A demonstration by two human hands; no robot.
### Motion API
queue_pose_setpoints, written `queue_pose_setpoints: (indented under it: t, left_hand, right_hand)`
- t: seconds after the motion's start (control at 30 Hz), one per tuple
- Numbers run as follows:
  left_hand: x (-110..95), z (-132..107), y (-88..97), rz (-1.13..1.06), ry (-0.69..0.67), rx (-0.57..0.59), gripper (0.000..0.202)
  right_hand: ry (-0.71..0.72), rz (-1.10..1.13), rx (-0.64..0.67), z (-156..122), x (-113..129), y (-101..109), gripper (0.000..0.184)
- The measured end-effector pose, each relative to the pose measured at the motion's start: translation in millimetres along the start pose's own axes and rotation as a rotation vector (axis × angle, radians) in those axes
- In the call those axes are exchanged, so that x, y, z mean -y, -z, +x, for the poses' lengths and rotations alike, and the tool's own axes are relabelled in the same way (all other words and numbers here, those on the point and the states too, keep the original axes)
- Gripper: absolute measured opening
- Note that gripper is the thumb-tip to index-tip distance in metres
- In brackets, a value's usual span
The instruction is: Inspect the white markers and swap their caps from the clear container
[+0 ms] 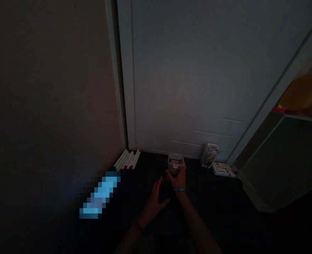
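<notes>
A clear plastic box (175,159) with a small orange label on its front stands on the dark tabletop. My right hand (179,180) has its thumb and fingers wrapped round the near and right sides of the box. Nearer to me and a little to the left, my left hand (155,200) is held with its thumb and fingers apart and nothing between them. It is close to the box but not touching it. The dim light hides what the box holds, if anything.
Several white markers (126,160) lie side by side at the back left. At the back right stands a clear case (209,155), beside a flat pack of white markers (223,169). A blurred bright screen (100,195) is at the left. A pale panel (185,88) rises behind the dark table (203,208).
</notes>
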State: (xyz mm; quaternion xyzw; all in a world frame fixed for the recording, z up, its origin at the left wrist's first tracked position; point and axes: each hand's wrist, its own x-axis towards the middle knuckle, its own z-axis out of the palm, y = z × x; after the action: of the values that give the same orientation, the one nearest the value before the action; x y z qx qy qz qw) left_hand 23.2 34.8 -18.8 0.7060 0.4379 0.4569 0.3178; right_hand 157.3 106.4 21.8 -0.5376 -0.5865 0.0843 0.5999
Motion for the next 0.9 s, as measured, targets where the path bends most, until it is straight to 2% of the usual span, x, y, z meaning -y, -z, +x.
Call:
queue_pose_setpoints:
  t: [0.2, 0.3, 0.37, 0.47, 0.53, 0.7, 0.8, 0.9]
  left_hand:
    - [-6, 2, -0.9, -0.019, -0.009, -0.016, 0.085]
    - [-13, 2, 0.8, -0.006, -0.004, -0.036, 0.076]
    - [-19, 1, 6.1, 0.028, -0.003, -0.040, 0.062]
    - [-25, 2, 22.2, 0.185, -0.058, -0.039, 0.033]
    - [-23, 8, 37.7, 0.341, -0.098, -0.063, 0.023]
    - [2, 45, 82.6, 0.826, -0.026, -0.241, 0.023]
    - [17, 69, 104.4, 1.043, 0.050, -0.267, 0.030]
    - [25, 85, 115.5, 1.120, 0.128, -0.238, 0.034]
  right_hand:
    - [-0.016, 0.003, 0.026, -1, -7, -2, 0.092]
    - [-0.038, 0.013, 0.031, -2, -9, -2, 0.093]
    - [-0.057, 0.026, 0.042, -5, -10, 0, 0.096]
    - [-0.065, 0.073, 0.091, -11, -13, 6, 0.094]
    - [-0.068, 0.101, 0.109, -16, -17, 11, 0.089]
    - [-0.174, 0.154, 0.003, -27, -34, 22, 0.065]
    - [-0.179, 0.195, -0.059, -30, -40, 23, 0.055]
    - [-0.129, 0.196, -0.096, -29, -42, 23, 0.052]
